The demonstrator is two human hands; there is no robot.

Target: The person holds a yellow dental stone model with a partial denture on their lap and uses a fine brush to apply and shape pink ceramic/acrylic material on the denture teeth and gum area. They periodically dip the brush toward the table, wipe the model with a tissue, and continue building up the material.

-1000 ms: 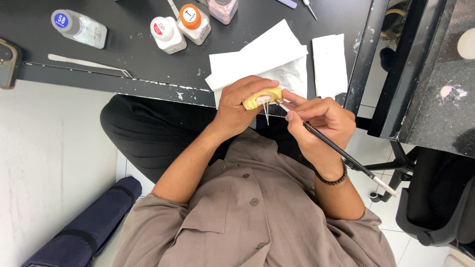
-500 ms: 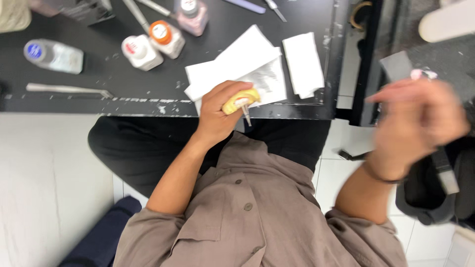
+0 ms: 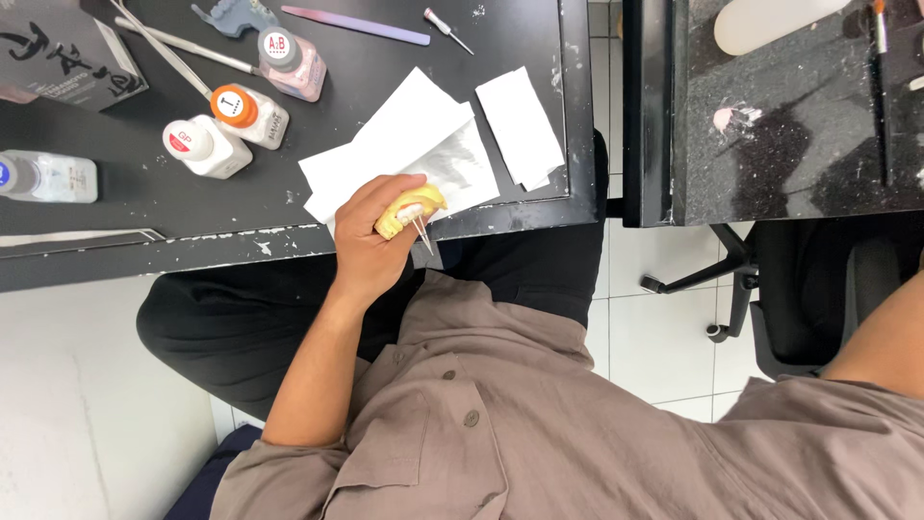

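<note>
Yellow plaster, shaped like a small dental cast (image 3: 409,208), sits clamped in the left hand (image 3: 371,246), the fingers curled over its top and the thumb underneath. Two thin metal pins (image 3: 422,234) stick down out of the cast toward the person's lap. The hand hovers at the near edge of the black tabletop (image 3: 385,116), with the cast just over a sheet of white tissue paper (image 3: 404,135) whose corner runs under the knuckles. A second, smaller white sheet (image 3: 520,125) lies just beside it to the right, near the tabletop's edge.

The right hand is out of view; only its bare forearm (image 3: 881,332) shows at the right edge, reaching away past a black chair (image 3: 799,299), so whether that hand is closed or spread cannot be told.

Further up the tabletop stand three small bottles close together: a white one with a white and red cap (image 3: 202,146), a white one with an orange cap (image 3: 248,111), and a pink one with a white cap (image 3: 291,60). A clear bottle with a blue-marked cap (image 3: 48,176) lies on its side at the left edge. Long metal instruments (image 3: 183,40) lie crossed behind the bottles, next to a purple nail-file-like strip (image 3: 356,24) and a small pin with a white head (image 3: 445,29). A dark speckled counter (image 3: 799,106) stands to the right, apart from the tabletop, carrying a brush (image 3: 879,58).

The person wears a brown-grey buttoned shirt (image 3: 539,424) and black trousers (image 3: 241,318).
</note>
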